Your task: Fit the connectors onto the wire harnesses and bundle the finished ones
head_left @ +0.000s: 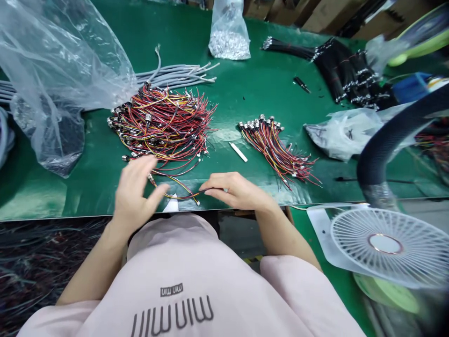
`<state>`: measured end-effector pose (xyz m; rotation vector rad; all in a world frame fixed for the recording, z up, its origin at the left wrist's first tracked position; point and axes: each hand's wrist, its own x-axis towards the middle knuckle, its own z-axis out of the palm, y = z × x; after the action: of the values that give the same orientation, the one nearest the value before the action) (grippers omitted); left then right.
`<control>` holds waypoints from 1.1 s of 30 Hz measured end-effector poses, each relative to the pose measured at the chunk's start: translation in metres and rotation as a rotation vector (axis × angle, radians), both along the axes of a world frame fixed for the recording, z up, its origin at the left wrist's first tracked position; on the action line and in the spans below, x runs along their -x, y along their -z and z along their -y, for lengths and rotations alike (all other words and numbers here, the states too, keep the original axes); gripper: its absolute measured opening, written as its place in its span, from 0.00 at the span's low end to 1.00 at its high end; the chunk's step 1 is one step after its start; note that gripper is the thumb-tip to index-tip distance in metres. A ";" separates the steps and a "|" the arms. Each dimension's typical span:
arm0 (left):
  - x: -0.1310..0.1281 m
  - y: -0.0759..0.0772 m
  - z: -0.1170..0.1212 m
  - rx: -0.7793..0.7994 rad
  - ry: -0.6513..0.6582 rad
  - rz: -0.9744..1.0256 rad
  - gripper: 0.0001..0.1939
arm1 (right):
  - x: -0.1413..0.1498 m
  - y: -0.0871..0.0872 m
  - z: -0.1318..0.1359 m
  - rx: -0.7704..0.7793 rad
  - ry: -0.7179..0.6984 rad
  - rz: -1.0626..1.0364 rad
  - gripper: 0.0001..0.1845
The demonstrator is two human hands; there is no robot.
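My right hand (238,191) is closed in a pinch at the table's front edge, with the end of a thin wire harness (178,197) between thumb and fingers. Red, yellow and black wires of that harness run left towards my left hand (135,192), and a small white plug hangs near its middle. The left hand is slightly blurred, its thumb and fingers apart, beside the harness's metal connector end. Just beyond it lies a big heap of similar wire harnesses (168,117) with round metal connectors. A smaller, aligned bunch of harnesses (275,147) rests farther right.
A white stick (238,152) lies between heap and bunch. Clear plastic bags (66,56) and grey cables (175,75) sit at the left and back. Black cable bundles (336,70) lie back right. A white fan (386,245) with a dark flexible neck stands at the right.
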<state>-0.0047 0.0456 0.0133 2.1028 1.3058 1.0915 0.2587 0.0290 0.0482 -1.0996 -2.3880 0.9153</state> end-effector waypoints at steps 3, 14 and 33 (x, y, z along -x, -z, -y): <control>-0.027 -0.010 0.006 0.216 0.392 -0.040 0.27 | 0.017 0.001 0.003 0.074 0.059 -0.158 0.07; -0.038 -0.013 -0.001 0.760 0.457 0.250 0.18 | 0.010 0.007 0.020 0.360 0.502 -0.548 0.13; 0.001 -0.020 -0.014 0.475 0.460 -0.072 0.17 | -0.010 -0.008 0.028 0.252 0.693 -0.713 0.09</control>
<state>-0.0053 0.0596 0.0331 1.9429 0.9225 0.4609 0.2683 0.0012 0.0561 -1.2785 -1.2242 1.1043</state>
